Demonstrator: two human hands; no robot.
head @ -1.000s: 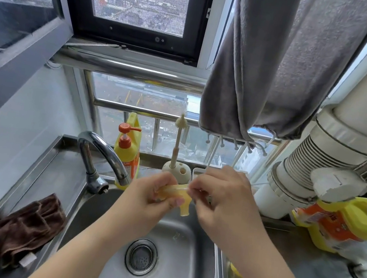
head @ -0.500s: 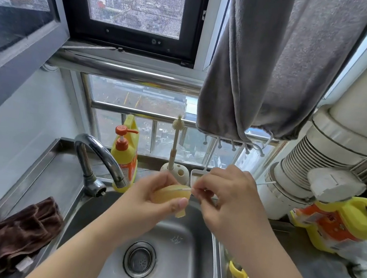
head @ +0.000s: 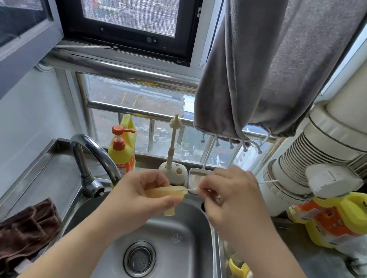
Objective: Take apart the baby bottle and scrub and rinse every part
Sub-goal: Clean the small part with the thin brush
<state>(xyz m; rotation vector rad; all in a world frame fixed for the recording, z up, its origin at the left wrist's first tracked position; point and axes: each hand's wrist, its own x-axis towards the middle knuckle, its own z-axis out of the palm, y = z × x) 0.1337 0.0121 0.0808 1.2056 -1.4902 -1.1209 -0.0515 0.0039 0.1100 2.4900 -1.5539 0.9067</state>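
While the left hand curls round a soft yellowish bottle part above the sink, its fingers clamped on it, the right hand pinches a thin white brush between fingertip and thumb. That brush lies almost level, its long axis running left to right, and its tip meets the right-hand end of the yellowish part, where the opening seems to face. The part lies directly left of the right fingers, just beside them, so the coming push likely goes leftward along the brush's own line. A small tab of the part hangs below the left fingers. Whether the tip is already inside cannot be told. The tap stands to the left, with no water visible; rinsing looks not yet done.
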